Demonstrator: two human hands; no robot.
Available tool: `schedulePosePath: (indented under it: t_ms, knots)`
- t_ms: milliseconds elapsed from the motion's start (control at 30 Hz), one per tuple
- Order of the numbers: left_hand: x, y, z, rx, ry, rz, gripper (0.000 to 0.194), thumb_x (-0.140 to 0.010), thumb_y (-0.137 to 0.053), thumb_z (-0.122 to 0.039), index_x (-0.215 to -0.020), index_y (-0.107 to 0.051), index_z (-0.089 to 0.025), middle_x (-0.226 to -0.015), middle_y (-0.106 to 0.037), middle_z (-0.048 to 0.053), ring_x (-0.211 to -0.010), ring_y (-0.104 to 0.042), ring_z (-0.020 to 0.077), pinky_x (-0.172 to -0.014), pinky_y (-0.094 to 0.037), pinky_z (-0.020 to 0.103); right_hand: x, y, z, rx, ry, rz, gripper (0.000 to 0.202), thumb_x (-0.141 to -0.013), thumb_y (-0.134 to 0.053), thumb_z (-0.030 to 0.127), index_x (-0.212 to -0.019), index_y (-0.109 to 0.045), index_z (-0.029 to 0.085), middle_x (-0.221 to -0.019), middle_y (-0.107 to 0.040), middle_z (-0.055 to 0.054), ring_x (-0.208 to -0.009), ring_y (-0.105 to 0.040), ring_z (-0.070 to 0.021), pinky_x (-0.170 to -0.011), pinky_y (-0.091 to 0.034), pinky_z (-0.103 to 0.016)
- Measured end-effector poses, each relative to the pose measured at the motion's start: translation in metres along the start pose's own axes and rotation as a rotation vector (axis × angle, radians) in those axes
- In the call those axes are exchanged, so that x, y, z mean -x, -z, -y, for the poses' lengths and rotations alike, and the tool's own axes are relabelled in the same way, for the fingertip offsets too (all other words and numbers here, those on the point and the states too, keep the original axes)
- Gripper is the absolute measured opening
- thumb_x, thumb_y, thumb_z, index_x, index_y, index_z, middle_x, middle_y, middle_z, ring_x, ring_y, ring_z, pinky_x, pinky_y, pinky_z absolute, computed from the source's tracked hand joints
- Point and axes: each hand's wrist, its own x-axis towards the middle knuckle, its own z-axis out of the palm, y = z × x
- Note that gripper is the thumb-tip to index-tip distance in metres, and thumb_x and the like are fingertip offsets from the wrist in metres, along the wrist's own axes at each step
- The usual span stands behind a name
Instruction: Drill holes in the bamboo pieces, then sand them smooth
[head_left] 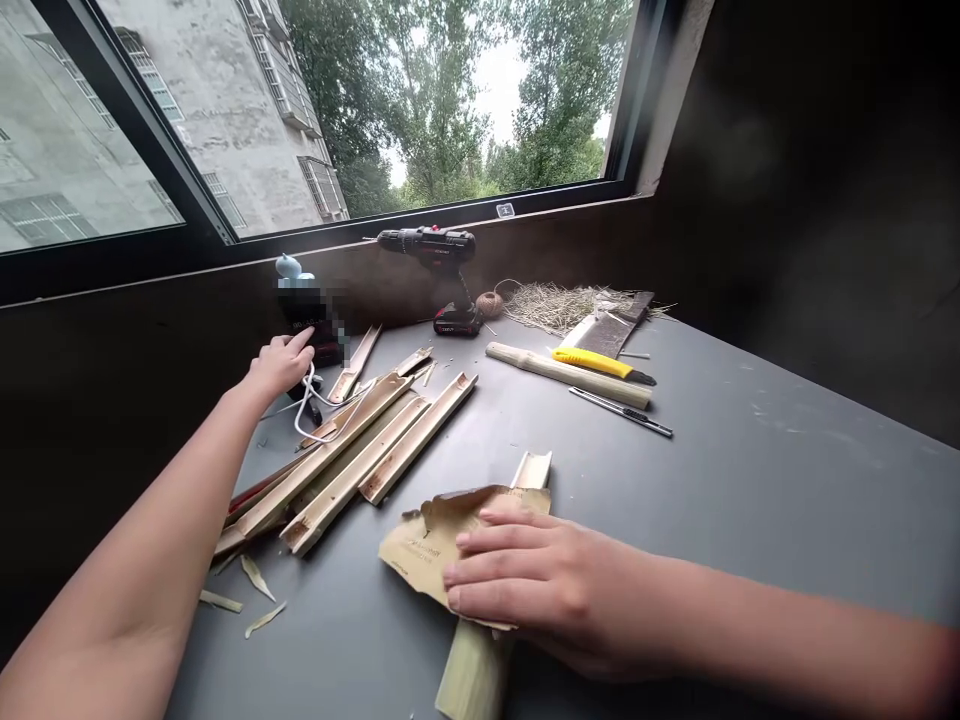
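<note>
My right hand (536, 575) rests over a brown, torn-edged sheet of sandpaper (420, 550), its printed backing facing up. The fingers press the sheet onto a split bamboo piece (472, 670), whose far end pokes out beyond the paper; the thumb is hidden. My left hand (281, 362) reaches far forward, index finger stretched out to touch a dark, partly blurred device (300, 310) with a light-blue figure on top. Its other fingers are loosely bent, with nothing visible in them. A white cable (304, 405) hangs just below that hand.
Several split bamboo strips (345, 470) lie at left, with shavings (259, 578) nearby. A cordless drill (439, 270) stands by the wall beside a twine ball (490, 304) and a straw-like fibre heap (555, 305). A yellow-handled tool (592, 361) rests on a bamboo stick (525, 366), near a slim cutter (622, 411).
</note>
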Motion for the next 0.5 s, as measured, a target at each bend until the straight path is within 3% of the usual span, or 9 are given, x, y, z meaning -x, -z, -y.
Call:
schedulePosePath:
  t_ms: [200, 367, 500]
  knots:
    - [0.009, 0.008, 0.003, -0.004, -0.102, 0.127, 0.042, -0.095, -0.059, -0.04, -0.13, -0.057, -0.016, -0.139, -0.052, 0.012, -0.127, -0.051, 0.0292, -0.106, -0.042, 0.055, -0.002, 0.003, -0.001, 0.069, -0.183, -0.109, 0.028, -0.101, -0.044, 0.018, -0.117, -0.066, 0.012, -0.118, -0.072, -0.013, -0.121, -0.061, -0.0248, -0.109, -0.043, -0.044]
    - [0.004, 0.009, -0.002, -0.067, -0.075, 0.194, 0.043, -0.095, -0.059, -0.04, -0.13, -0.057, -0.017, -0.139, -0.052, 0.012, -0.125, -0.052, 0.0291, -0.105, -0.042, 0.054, -0.003, 0.002, 0.01, -0.048, -0.002, 0.044, 0.033, -0.097, -0.047, 0.013, -0.126, -0.062, 0.012, -0.131, -0.067, -0.009, -0.13, -0.054, -0.0207, -0.117, -0.034, -0.035]
    - [-0.003, 0.007, -0.007, -0.12, -0.078, 0.21, 0.042, -0.094, -0.06, -0.039, -0.129, -0.057, -0.016, -0.135, -0.054, 0.012, -0.123, -0.053, 0.0283, -0.103, -0.044, 0.054, 0.0, 0.006, 0.0, 0.029, -0.193, -0.017, 0.03, -0.102, -0.042, 0.02, -0.12, -0.065, 0.012, -0.12, -0.071, -0.012, -0.125, -0.057, -0.0232, -0.114, -0.037, -0.044]
